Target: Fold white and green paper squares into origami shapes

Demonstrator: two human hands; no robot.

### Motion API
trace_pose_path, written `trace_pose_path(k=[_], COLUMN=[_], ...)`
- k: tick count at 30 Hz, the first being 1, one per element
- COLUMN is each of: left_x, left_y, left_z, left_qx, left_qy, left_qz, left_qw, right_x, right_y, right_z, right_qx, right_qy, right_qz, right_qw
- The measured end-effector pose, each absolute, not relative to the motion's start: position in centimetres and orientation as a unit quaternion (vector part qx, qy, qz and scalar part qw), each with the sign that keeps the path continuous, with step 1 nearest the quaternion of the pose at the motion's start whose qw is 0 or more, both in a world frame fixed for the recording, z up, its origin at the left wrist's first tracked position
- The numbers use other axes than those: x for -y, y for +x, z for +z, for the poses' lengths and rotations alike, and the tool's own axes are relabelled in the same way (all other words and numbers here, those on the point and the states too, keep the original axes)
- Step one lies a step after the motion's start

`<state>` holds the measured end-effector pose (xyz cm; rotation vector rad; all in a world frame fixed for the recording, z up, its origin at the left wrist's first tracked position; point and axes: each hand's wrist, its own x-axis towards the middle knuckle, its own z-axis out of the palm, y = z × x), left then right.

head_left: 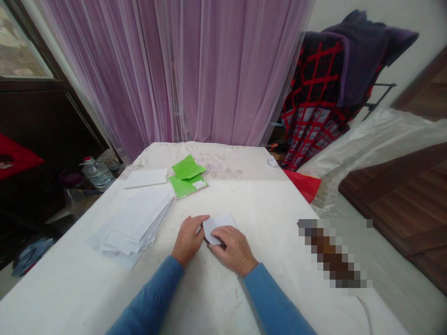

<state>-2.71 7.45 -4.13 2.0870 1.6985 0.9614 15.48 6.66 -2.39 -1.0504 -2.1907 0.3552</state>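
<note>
A small folded piece of white paper [223, 220] is between my two hands, low over the white-covered table. My right hand [235, 247] grips its near side, with fingers over the top and the thumb along the lower edge. At its left edge, my left hand [189, 240] has curled fingers and the index finger and thumb against the paper. A dark gap shows under the paper's near edge, beside the right fingers. Further left lies a loose stack of white sheets [139, 218], fanned out unevenly.
Beyond the hands lie a green packet [183, 187] and a folded green paper [188, 167]. A white packet [146, 178] is left of them. A scrap [272, 161] sits near the table's right edge, and a pixelated dark object [331, 253] lies nearer me.
</note>
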Motion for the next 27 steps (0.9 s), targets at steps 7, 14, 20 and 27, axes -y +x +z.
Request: trace_pose_path(k=[7, 14, 20, 27], left_x=[-7.6, -7.3, -6.9, -7.1], left_y=[-3.0, -2.8, -2.8, -3.5], left_z=[-4.4, -4.2, -3.3, -2.4], left_qx=[-0.583, -0.56, -0.535, -0.535], left_qy=[0.722, 0.742, 0.732, 0.715], left_qz=[0.354, 0.353, 0.38, 0.356], left_qw=[0.118, 0.106, 0.184, 0.276], right_x=[-7.1, -9.3, -10.0, -10.0], right_y=[16.1, 19.7, 21.2, 21.0], right_z=[-2.5, -2.8, -3.0, -3.0], right_qx=[0.834, 0.739, 0.692, 0.693], right_qy=[-0.389, -0.446, -0.383, -0.388], right_qz=[0.14, 0.266, 0.462, 0.468], right_qw=[0.365, 0.429, 0.401, 0.388])
